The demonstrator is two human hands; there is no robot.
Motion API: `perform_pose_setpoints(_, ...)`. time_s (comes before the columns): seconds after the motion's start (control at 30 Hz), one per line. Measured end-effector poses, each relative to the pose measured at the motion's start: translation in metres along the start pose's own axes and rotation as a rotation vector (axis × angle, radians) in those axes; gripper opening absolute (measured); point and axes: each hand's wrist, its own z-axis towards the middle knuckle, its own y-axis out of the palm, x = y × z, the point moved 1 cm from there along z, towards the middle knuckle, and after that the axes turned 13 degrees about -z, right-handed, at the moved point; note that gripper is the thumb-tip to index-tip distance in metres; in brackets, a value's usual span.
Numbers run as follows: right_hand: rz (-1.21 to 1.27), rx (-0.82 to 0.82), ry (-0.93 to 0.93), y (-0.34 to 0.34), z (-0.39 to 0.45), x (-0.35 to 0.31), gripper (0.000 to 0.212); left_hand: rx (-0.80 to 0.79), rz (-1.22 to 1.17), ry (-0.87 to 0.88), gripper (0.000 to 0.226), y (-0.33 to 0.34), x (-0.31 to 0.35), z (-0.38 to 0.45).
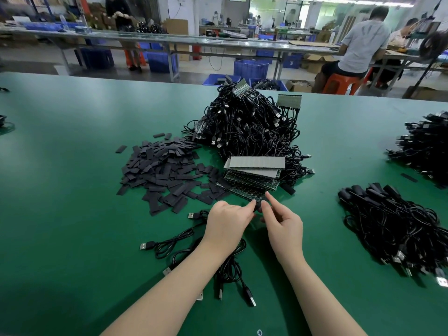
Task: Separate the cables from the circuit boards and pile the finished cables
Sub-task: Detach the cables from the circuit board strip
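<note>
nearest the camera, loose black usb cables [184, 241] lie on the green table [72, 166] under the forearms. above them the left hand [228, 224] and right hand [282, 224] meet fingertip to fingertip, both pinching a small dark piece [257, 206] at the near edge of the stacked circuit boards [252, 180]; what that piece is cannot be made out.

finished cables [392, 226] are piled at right. the unprocessed heap [249, 127], boards attached, sits behind the stack. black sleeves [167, 168] are spread at left.

risks, as judged: a skewed pull could tear the wire or lift a pad; tugging could drag the stack, which is fanned unevenly; loose cables under the arms could snag and scatter.
</note>
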Motion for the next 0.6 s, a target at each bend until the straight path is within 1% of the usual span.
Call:
perform_pose_setpoints(0.13,0.011,-0.02,0.003,0.0003,0.0,0.0002,0.029,-0.007,0.033,0.013,0.031,-0.0001,0.0002,0.0007)
perform_pose_setpoints(0.23,0.018,-0.012,-0.014,0.0022,-0.0001,0.0003,0.032,0.005,0.024,0.006,0.03,0.0012,-0.0001,0.0005)
perform_pose_setpoints(0.47,0.004,-0.015,-0.028,0.0023,-0.0017,-0.0016,0.054,0.038,0.001,-0.027,0.025,0.0007,0.0004,0.0007)
perform_pose_setpoints(0.5,-0.005,-0.03,-0.014,0.0022,-0.0015,-0.0036,0.047,0.046,-0.009,-0.029,0.025,0.0003,0.0012,0.0006)
perform_pose_setpoints(0.57,-0.052,-0.046,-0.013,0.0018,0.0005,-0.0062,0.008,0.066,-0.04,-0.027,0.026,0.0,0.0026,0.0005)
perform_pose_setpoints(0.6,-0.074,-0.049,-0.03,0.0023,0.0007,-0.006,0.012,0.078,-0.055,-0.026,0.027,-0.0002,0.0028,0.0006)
